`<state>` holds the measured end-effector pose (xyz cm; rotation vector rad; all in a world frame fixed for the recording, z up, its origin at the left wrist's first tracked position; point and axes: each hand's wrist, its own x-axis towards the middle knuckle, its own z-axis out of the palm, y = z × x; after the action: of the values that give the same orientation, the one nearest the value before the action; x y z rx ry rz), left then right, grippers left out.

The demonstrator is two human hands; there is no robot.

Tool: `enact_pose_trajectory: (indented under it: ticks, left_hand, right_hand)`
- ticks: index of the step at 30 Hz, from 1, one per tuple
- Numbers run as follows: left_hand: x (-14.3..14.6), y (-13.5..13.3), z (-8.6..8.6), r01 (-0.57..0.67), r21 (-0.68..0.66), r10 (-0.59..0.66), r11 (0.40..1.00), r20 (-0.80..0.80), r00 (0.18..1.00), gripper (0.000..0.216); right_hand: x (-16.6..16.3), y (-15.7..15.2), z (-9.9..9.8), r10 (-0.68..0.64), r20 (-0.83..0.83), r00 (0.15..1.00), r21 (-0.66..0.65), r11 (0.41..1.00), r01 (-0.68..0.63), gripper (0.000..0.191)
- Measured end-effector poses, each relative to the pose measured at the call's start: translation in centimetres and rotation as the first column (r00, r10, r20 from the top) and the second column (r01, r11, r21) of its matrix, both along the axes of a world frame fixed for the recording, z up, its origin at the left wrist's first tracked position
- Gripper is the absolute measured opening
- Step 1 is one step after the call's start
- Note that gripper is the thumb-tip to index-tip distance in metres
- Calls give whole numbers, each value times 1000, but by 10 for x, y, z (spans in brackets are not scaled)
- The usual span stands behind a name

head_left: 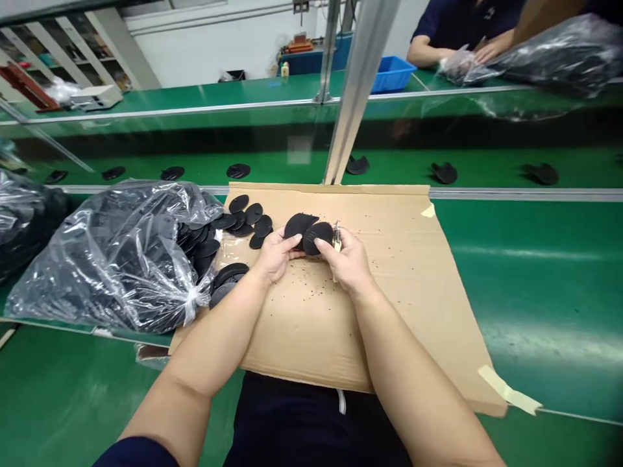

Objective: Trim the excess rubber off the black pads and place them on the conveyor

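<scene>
Over the cardboard sheet (311, 331), my left hand (275, 256) is closed on a flat black plastic piece (298, 225), thumb on top. My right hand (351, 259) pinches a rounded black disc (318, 237) that overlaps it; whether the two are joined I cannot tell. A small metal tool (337, 237) with a pale part also sits in my right hand, its kind unclear. Several loose black oval pieces (254, 213) lie left of my hands. More spill from the mouth of a clear plastic bag (121, 259), and a small stack (228, 282) rests by my left wrist.
Dark crumbs dot the cardboard, taped (509, 389) at its right corner. Beyond a metal rail, black pieces (238, 170) sit spaced along a green belt (287, 162). A metal post (357, 91) rises behind the cardboard. Across, a person (467, 39) handles a bag near a blue bin (393, 73).
</scene>
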<state>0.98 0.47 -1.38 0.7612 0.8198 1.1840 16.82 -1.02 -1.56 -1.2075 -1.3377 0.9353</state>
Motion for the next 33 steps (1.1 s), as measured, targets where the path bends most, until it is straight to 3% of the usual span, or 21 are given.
enact_pose_trajectory:
  ticks: [5, 8, 18, 26, 33]
  left_hand:
    - [4, -8, 0, 50, 42, -48, 998, -40, 998, 40]
    - [6, -9, -1, 45, 93, -41, 995, -45, 998, 41]
    - [6, -8, -7, 36, 80, -31, 996, -69, 997, 41]
    - [7, -10, 1, 12, 25, -11, 1000, -23, 1000, 40]
    - [4, -10, 2, 46, 98, -48, 994, 15, 999, 35]
  right_hand:
    - [5, 1, -2, -26, 121, 992, 37, 999, 22, 36]
    - [6, 0, 0, 9, 189, 982, 23, 1000, -14, 29]
    - [11, -1, 5, 130, 246, 961, 36, 989, -143, 23]
    - [9, -5, 10, 86, 334, 939, -13, 996, -86, 29]
    - [5, -8, 11, 113, 201, 973, -50, 993, -105, 38]
